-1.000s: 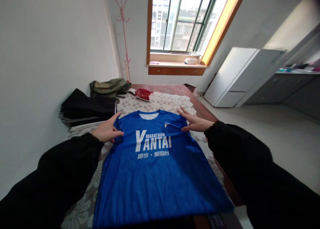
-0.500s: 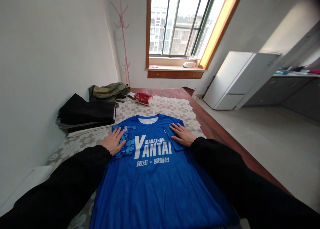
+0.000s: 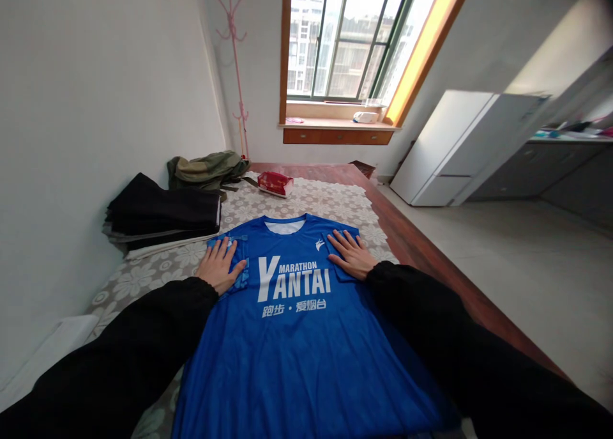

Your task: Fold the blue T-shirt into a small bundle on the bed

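Observation:
A blue T-shirt (image 3: 297,356) with white "MARATHON YANTAI" lettering lies front up, its neckline away from me. Both short sleeves are folded inward over its front. My left hand (image 3: 220,265) rests flat on the patterned left sleeve, fingers spread. On the folded right sleeve my right hand (image 3: 350,254) lies flat too, its fingers stretched out. The shirt's bottom hem runs toward the lower edge of the view.
Beneath the shirt is a floral lace tablecloth (image 3: 330,199) on a reddish wooden table (image 3: 407,234). Folded black cloth (image 3: 163,206), a green bag (image 3: 205,169) and a red packet (image 3: 275,184) stand on it. A white refrigerator (image 3: 445,145) is beyond, right.
My left hand has shifted slightly outward with the left sleeve fold, which covers less of the shirt. The right sleeve fold has also moved outward, uncovering a small white logo.

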A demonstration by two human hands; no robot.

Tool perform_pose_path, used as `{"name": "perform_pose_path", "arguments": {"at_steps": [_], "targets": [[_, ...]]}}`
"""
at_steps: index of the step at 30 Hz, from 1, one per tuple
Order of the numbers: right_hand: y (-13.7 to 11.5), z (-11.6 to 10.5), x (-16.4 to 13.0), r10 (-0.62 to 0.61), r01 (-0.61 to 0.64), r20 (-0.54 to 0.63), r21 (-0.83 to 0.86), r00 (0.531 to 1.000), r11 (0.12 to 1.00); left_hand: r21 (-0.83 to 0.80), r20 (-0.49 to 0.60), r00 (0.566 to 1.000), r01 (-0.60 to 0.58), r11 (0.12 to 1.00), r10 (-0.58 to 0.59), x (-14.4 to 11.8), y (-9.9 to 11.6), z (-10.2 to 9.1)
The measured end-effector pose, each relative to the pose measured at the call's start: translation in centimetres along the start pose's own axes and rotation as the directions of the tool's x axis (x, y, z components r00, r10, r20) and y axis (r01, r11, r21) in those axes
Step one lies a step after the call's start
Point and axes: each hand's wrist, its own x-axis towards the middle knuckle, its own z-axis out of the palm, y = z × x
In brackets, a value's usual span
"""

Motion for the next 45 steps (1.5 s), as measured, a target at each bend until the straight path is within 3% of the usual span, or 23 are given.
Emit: {"name": "perform_pose_path", "arguments": {"at_steps": [4,8,15,20,26,39,45], "targets": [[1.1,-1.7,1.5,0.022,-0.022,-0.016,0.025,1.000,0.999,-0.041,0.006,1.000,-0.031,0.999,0.031,1.9,-1.7,-2.0],[1.7,-4.0,5.5,0.082,-0.078,-0.111,0.042,0.990,0.996,-0.019,-0.057,0.995,-0.081,0.997,0.080,5.4,-2.0,-4.1],[1.0,-3.5,10.9,0.078,-0.074,-0.108,0.037,0.991,0.997,0.063,-0.079,0.997,-0.022,0.998,0.027,9.5,-0.2,-3.7],[2.3,-3.5,12.1,0.003,0.003,-0.075,0.084,0.997,0.996,0.057,-0.031,0.999,-0.010,0.998,0.012,11.0,-0.8,-4.7],[3.7,-4.0,13.2,-0.003,0.013,-0.059,0.161,0.998,0.987,0.108,0.046,0.998,0.040,0.993,-0.045,12.8,-0.9,-4.9],[5.3,-6.0,17.8,0.117,-0.103,-0.110,0.130,0.987,0.986,0.193,0.062,0.997,0.039,0.980,-0.052,21.0,-1.6,-6.7],[5.4,-5.2,19.4,0.155,-0.147,-0.096,0.083,0.983,0.986,0.211,0.038,0.999,-0.024,0.977,0.017,23.0,-1.8,-6.4]]}}
